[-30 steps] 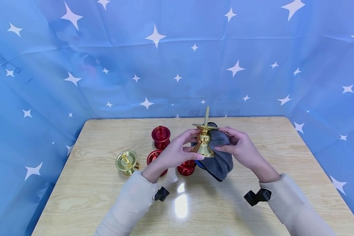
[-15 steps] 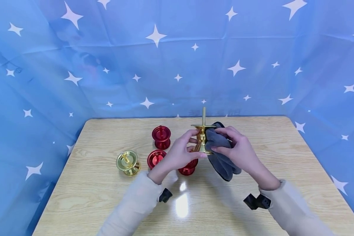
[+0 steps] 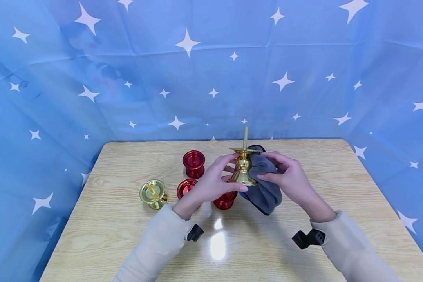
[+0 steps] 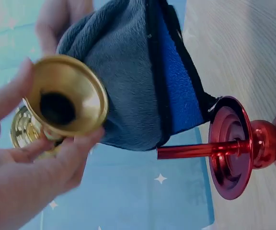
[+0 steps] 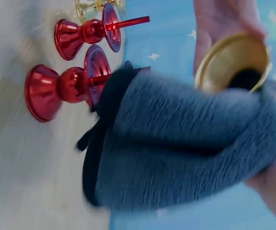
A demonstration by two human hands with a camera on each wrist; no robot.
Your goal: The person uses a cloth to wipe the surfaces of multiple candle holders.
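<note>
Above the table, my left hand point(image 3: 215, 180) grips a gold candlestick point(image 3: 243, 168) by its base and stem, with its spike pointing up. The hollow underside of its base point(image 4: 75, 100) faces the left wrist camera. My right hand point(image 3: 290, 178) pinches a dark grey cloth point(image 3: 266, 184) with a black edge and a blue reverse, and the cloth lies against the candlestick's right side. In the right wrist view the folded cloth point(image 5: 176, 143) covers much of the hand's fingers. Part of the stem is hidden behind the left fingers.
Below and left of my left hand stand three red candlesticks, one at the back point(image 3: 194, 163), one partly behind the forearm point(image 3: 185, 188) and one under the hand point(image 3: 225, 200). Another gold candlestick point(image 3: 153, 194) stands farther left. A starry blue backdrop point(image 3: 211, 70) rises behind the wooden table point(image 3: 102, 231).
The cloth shifts a little right along the candlestick, then back left, and its blue reverse shows again. Both hands keep their holds while the candlestick tilts slightly.
</note>
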